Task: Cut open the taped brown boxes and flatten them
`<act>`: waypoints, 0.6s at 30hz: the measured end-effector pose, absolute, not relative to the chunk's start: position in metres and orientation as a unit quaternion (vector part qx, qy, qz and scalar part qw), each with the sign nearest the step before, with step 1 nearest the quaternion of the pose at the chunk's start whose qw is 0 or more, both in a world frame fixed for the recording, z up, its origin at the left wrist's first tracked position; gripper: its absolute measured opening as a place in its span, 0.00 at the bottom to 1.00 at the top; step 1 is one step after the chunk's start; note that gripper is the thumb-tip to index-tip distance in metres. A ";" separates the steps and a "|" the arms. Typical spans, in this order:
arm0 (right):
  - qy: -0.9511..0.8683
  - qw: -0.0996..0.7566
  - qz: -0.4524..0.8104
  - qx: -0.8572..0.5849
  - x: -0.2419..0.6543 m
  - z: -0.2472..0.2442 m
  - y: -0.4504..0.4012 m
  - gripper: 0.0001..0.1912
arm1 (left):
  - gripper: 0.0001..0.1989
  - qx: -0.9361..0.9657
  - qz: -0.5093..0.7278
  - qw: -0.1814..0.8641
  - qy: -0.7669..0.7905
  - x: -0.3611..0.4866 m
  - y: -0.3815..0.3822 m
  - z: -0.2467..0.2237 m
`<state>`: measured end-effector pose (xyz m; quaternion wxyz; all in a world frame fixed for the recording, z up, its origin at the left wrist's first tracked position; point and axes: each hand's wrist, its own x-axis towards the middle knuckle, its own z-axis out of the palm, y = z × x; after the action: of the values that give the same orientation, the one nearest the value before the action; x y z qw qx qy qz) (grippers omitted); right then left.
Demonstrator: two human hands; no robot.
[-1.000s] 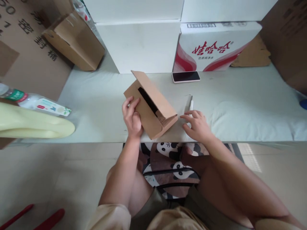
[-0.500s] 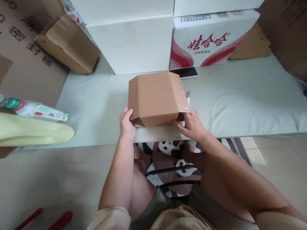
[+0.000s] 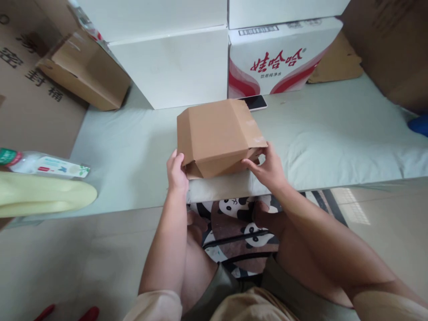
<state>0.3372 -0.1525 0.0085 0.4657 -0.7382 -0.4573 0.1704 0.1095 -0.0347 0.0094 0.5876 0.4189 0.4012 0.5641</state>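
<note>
A brown cardboard box [image 3: 219,129] with angled side flaps lies near the front edge of the pale green cloth-covered surface [image 3: 130,160]. My left hand [image 3: 177,171] grips its near left corner, thumb on top and the other fingers mostly hidden behind. At the near right corner, my right hand [image 3: 269,167] holds the box's side flap, with the thumb against the front panel and the fingers at the right edge. A gap shows under the flap at each near corner. The inside of the box is hidden.
Behind the box lies a phone [image 3: 257,102], before a white and red carton [image 3: 281,62] and a plain white carton [image 3: 174,67]. At left are a plastic bottle [image 3: 56,165], a yellow-green object [image 3: 47,194] and a cardboard box [image 3: 90,71]. A blue item [image 3: 419,125] sits far right.
My right hand has shifted up slightly along the box's right side, its fingers now closer against the flap. My left hand keeps its hold. The camera view has turned a little to the right.
</note>
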 end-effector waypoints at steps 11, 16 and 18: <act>-0.377 0.600 0.213 -0.673 0.332 0.020 -0.157 0.20 | 0.12 0.402 0.585 0.562 0.426 0.100 -0.030 0.010; -0.310 0.662 0.196 -0.653 0.338 0.020 -0.157 0.23 | 0.13 0.397 0.564 0.554 0.465 0.096 -0.022 0.003; -0.307 0.680 0.178 -0.641 0.342 0.020 -0.159 0.24 | 0.15 0.459 0.536 0.532 0.467 0.094 -0.021 0.006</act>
<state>0.3415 -0.1586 0.0200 0.6804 -0.6414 -0.3066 0.1781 0.0943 -0.0210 0.0060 0.5324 0.4594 0.4674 0.5358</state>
